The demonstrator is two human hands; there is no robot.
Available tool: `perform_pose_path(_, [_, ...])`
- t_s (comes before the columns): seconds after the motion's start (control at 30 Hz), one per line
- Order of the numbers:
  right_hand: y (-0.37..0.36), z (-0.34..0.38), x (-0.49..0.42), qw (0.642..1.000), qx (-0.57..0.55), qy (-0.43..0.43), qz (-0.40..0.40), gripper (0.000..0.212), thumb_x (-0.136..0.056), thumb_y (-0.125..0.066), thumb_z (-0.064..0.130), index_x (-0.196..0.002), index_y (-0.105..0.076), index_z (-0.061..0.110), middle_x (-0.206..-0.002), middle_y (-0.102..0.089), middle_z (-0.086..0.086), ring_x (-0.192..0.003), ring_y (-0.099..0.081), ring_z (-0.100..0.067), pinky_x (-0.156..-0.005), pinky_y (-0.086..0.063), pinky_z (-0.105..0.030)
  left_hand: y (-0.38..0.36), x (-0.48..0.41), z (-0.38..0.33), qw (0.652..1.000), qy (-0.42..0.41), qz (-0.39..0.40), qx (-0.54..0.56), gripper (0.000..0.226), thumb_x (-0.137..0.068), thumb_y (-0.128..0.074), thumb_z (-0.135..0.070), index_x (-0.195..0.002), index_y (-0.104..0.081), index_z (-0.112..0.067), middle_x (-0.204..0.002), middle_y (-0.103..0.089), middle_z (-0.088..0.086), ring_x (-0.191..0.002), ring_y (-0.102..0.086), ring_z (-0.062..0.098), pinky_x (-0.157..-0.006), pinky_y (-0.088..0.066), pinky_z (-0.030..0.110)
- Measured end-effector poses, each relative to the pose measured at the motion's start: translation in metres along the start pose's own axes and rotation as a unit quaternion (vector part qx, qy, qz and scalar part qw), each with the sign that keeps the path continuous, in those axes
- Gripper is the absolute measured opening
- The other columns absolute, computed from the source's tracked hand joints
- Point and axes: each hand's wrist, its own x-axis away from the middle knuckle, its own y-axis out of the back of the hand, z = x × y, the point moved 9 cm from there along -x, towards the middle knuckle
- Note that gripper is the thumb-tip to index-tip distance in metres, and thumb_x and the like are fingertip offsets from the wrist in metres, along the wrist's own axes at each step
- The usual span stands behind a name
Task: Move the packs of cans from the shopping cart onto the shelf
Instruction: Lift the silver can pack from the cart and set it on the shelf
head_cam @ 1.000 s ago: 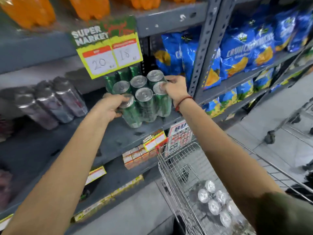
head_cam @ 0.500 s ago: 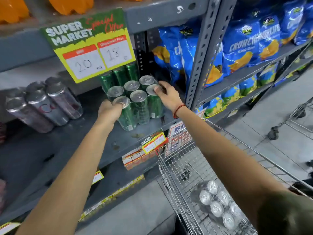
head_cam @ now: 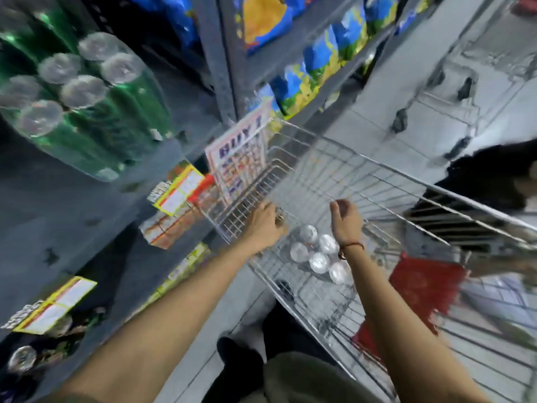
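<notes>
A shrink-wrapped pack of green cans [head_cam: 84, 109] stands on the grey shelf [head_cam: 58, 205] at the upper left, with no hand on it. In the wire shopping cart [head_cam: 377, 181] lies a pack of silver-topped cans [head_cam: 318, 255]. My left hand [head_cam: 266, 225] hovers at the cart's left wall, just left of that pack, fingers loosely curled and holding nothing. Above the pack's right side hangs my right hand [head_cam: 345, 218], with a red band at the wrist, fingers bent and holding nothing. The frame is motion-blurred.
Blue snack bags [head_cam: 313, 71] fill the shelves to the right of a grey upright post [head_cam: 220, 68]. Price tags [head_cam: 180, 189] and a paper sign [head_cam: 238, 161] hang at the shelf edge by the cart. A red flap [head_cam: 418, 289] sits in the cart's rear. Another cart [head_cam: 453, 91] stands beyond.
Both hands have let go of the green pack, which stays on the shelf, and dropped down into the cart over the silver-topped pack. The view has swung down and to the right.
</notes>
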Motion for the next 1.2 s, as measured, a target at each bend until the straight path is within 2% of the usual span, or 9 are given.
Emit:
perform_pose_path(0.1, [0.021, -0.102, 0.005, 0.987, 0.083, -0.139, -0.009, 0.042, -0.087, -0.054, 0.026, -0.116, -0.053, -0.004, -0.121, -0.057, -0.028, -0.114, -0.052, -0.041, -0.096, -0.040, -0.043, -0.055, -0.013, 0.006, 0.989, 0.049, 0.138, 0.000, 0.021, -0.090, -0.054, -0.023, -0.102, -0.058, -0.007, -0.095, -0.058, 0.002, -0.101, -0.055, 0.025, -0.091, -0.049, 0.033])
perform_pose_path(0.2, [0.024, -0.180, 0.018, 0.961, 0.056, -0.270, 0.001, 0.063, -0.078, -0.061, 0.041, -0.118, -0.052, -0.006, -0.121, -0.057, -0.020, -0.110, -0.054, -0.032, -0.094, -0.043, -0.042, -0.086, -0.021, 0.011, 0.975, 0.105, 0.195, 0.008, 0.039, -0.091, -0.052, -0.021, -0.117, -0.053, 0.007, -0.123, -0.059, 0.024, -0.115, -0.058, 0.036, -0.095, -0.048, 0.039])
perform_pose_path(0.3, [0.006, -0.214, 0.036, 0.932, -0.069, -0.352, 0.047, 0.033, -0.071, -0.075, 0.030, -0.088, -0.062, 0.006, -0.093, -0.058, -0.010, -0.079, -0.056, -0.024, -0.073, -0.048, -0.038, -0.101, -0.034, 0.007, 0.978, 0.115, 0.174, 0.016, 0.038, -0.089, -0.052, -0.013, -0.122, -0.052, 0.007, -0.127, -0.057, 0.026, -0.116, -0.056, 0.037, -0.097, -0.046, 0.042])
perform_pose_path(0.5, [-0.003, -0.235, 0.037, 0.929, -0.118, -0.350, 0.016, 0.029, -0.066, -0.080, 0.022, -0.081, -0.062, 0.004, -0.074, -0.056, -0.001, -0.079, -0.055, -0.020, -0.075, -0.049, -0.035, -0.124, -0.049, 0.024, 0.974, 0.189, 0.119, 0.050, 0.059, -0.090, -0.054, -0.024, -0.144, -0.031, -0.015, -0.152, -0.026, 0.017, -0.139, -0.028, 0.037, -0.117, -0.024, 0.045])
perform_pose_path(0.6, [0.001, -0.223, 0.034, 0.938, -0.106, -0.330, 0.001, 0.029, -0.067, -0.079, 0.022, -0.061, -0.053, 0.010, -0.069, -0.056, -0.010, -0.073, -0.047, -0.019, -0.065, -0.044, -0.032, -0.133, -0.051, 0.029, 0.952, 0.234, 0.125, 0.153, 0.054, -0.090, -0.055, -0.021, -0.140, -0.035, -0.012, -0.142, -0.041, 0.017, -0.128, -0.044, 0.035, -0.108, -0.039, 0.042])
perform_pose_path(0.67, [0.004, -0.215, 0.034, 0.941, -0.107, -0.320, -0.002, 0.031, -0.069, -0.077, 0.019, -0.076, -0.063, -0.007, -0.087, -0.065, -0.030, -0.076, -0.051, -0.023, -0.079, -0.051, -0.046, -0.132, -0.050, 0.026, 0.932, 0.256, 0.141, 0.213, 0.048, -0.092, -0.052, -0.017, -0.138, -0.039, -0.010, -0.139, -0.047, 0.017, -0.123, -0.050, 0.033, -0.102, -0.045, 0.038])
perform_pose_path(0.77, [0.008, -0.206, 0.038, 0.940, -0.109, -0.324, 0.010, 0.032, -0.067, -0.078, 0.022, -0.082, -0.065, -0.002, -0.089, -0.065, -0.020, -0.085, -0.059, -0.028, -0.091, -0.050, -0.051, -0.122, -0.046, 0.021, 0.926, 0.259, 0.174, 0.211, 0.046, -0.093, -0.051, -0.019, -0.135, -0.042, -0.005, -0.139, -0.049, 0.020, -0.123, -0.053, 0.032, -0.098, -0.048, 0.033])
perform_pose_path(0.97, [0.025, -0.146, 0.038, 0.958, -0.138, -0.251, 0.017, 0.025, -0.061, -0.082, 0.027, -0.060, -0.060, 0.015, -0.072, -0.068, -0.007, -0.072, -0.064, -0.022, -0.072, -0.055, -0.036, -0.069, -0.027, 0.001, 0.922, 0.232, 0.187, 0.247, 0.039, -0.096, -0.045, -0.018, -0.130, -0.046, 0.000, -0.135, -0.053, 0.018, -0.110, -0.057, 0.027, -0.082, -0.054, 0.037])
perform_pose_path(1.2, [0.051, -0.009, 0.046, 0.973, -0.199, -0.097, 0.060, 0.045, -0.060, -0.083, 0.018, -0.041, -0.042, 0.019, -0.030, -0.044, 0.013, -0.039, -0.043, -0.008, -0.050, -0.038, -0.027, 0.042, 0.021, -0.013, 0.929, 0.186, 0.064, 0.313, 0.052, -0.091, -0.056, -0.027, -0.137, -0.041, -0.006, -0.139, -0.050, 0.007, -0.125, -0.049, 0.024, -0.106, -0.040, 0.034])
